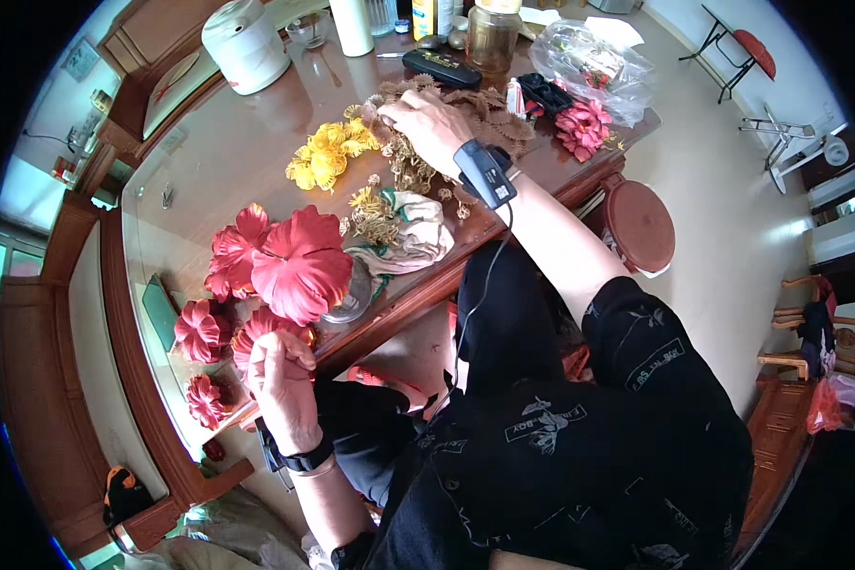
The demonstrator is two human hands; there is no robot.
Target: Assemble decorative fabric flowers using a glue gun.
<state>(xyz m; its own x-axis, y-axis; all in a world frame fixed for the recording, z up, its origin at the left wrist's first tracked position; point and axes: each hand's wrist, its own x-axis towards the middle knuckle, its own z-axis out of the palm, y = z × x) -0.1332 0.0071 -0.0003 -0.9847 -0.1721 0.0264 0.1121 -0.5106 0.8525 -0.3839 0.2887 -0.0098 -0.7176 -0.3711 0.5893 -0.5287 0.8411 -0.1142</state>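
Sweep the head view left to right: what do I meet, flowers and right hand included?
Lowest open red flower → yellow flowers → right hand → pink flower → black-legged red seat

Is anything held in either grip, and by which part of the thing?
It cannot be told. The right grip is over the brown pieces; the left grip is curled beside a red flower. No held part shows clearly.
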